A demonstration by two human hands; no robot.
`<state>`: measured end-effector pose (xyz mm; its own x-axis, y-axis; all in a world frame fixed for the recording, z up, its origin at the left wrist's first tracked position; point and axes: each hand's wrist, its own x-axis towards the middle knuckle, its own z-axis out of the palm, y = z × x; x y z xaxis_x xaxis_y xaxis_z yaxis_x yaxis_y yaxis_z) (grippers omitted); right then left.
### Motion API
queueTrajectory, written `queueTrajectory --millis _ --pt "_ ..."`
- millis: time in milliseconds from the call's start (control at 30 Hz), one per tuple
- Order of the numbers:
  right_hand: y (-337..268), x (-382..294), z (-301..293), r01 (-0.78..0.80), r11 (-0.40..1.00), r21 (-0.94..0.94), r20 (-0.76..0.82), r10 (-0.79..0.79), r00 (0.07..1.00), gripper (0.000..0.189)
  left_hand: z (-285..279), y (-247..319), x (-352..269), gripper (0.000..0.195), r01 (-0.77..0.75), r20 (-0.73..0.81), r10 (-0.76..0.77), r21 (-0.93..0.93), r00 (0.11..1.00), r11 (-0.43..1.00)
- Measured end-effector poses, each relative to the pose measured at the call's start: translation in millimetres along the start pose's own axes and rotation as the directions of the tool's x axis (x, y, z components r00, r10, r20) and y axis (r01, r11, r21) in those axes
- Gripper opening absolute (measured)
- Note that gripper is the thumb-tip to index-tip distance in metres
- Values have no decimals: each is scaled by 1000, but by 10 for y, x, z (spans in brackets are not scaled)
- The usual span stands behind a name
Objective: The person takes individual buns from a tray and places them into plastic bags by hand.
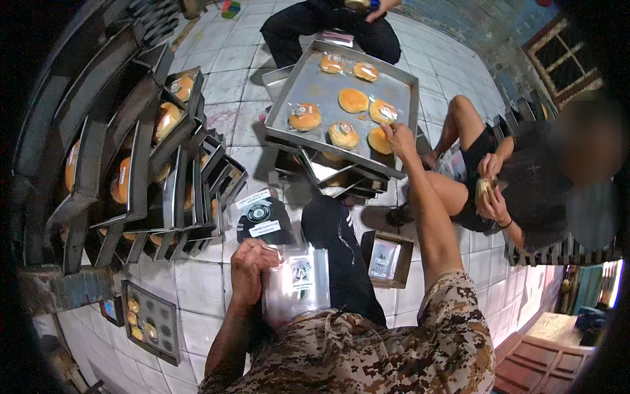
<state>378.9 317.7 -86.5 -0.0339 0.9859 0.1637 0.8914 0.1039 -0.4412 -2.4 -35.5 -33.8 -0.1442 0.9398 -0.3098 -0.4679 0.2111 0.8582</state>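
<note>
My left hand [253, 268] is in front of my lap, its fingers pinching a clear plastic bag. A stack of clear printed bags [299, 283] lies on my lap beside it. Just beyond that hand, a printed clear bag [260, 216] shows over my dark-trousered left knee; whether it is the pinched one is unclear. My right hand [404, 143] reaches to the near right corner of a large metal baking tray [322, 79], fingers on the edge of an unwrapped round bun [379, 141]. Another bare bun [353, 100] sits mid-tray among several bagged buns [304, 117].
Stacked metal trays of buns [142, 147] rise at left. More trays [339, 172] support the large one. A box of printed bags [386, 258] stands by my right leg. A co-worker [521, 182] at right holds a bun. Another person's legs [285, 34] are beyond the tray.
</note>
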Motion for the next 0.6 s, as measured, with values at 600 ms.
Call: queueTrajectory --millis 600 --pt "-1422 -1535 -1058 -333 -85 939 318 -155 935 54 10 285 527 19 -42 -170 -25 -381 985 924"
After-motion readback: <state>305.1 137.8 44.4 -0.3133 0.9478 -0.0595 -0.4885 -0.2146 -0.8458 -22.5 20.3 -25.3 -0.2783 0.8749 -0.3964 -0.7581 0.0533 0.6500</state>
